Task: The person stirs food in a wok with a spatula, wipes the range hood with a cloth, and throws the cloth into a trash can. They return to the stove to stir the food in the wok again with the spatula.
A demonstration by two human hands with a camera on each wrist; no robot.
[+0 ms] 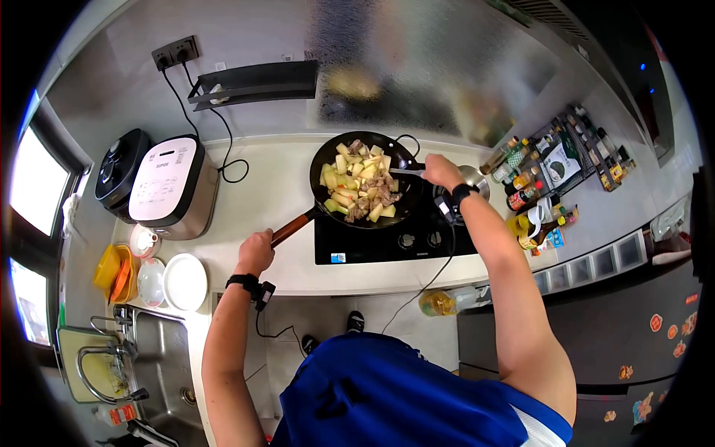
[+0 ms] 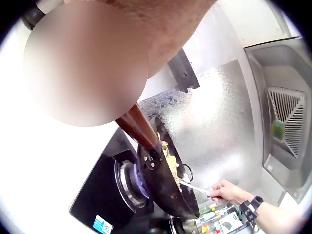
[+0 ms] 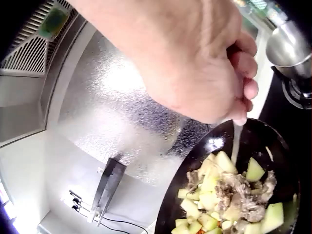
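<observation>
My left hand (image 1: 255, 252) grips the brown wooden handle (image 1: 293, 228) of a black wok (image 1: 403, 153) over the hob. Inside lie pale green melon-like chunks (image 3: 208, 200) and browned meat pieces (image 3: 243, 195). With curled fingers my right hand (image 1: 442, 171) holds a slim, pale-shafted cooking utensil (image 3: 236, 146) at the wok's far right side; its lower end is hidden among the food. In the left wrist view a bluish flame (image 2: 140, 181) burns between the burner and the wok's underside. A blurred disc covers most of the left hand there.
The black hob (image 1: 350, 249) has a steel pot (image 3: 288, 46) at its right. Bottles (image 1: 525, 195) and a spice rack (image 1: 564, 160) crowd the counter's right. At left stand a rice cooker (image 1: 167, 182), a white plate (image 1: 185, 283) and a sink (image 1: 160, 350). A wrist-camera cable (image 1: 428, 287) hangs over the counter front.
</observation>
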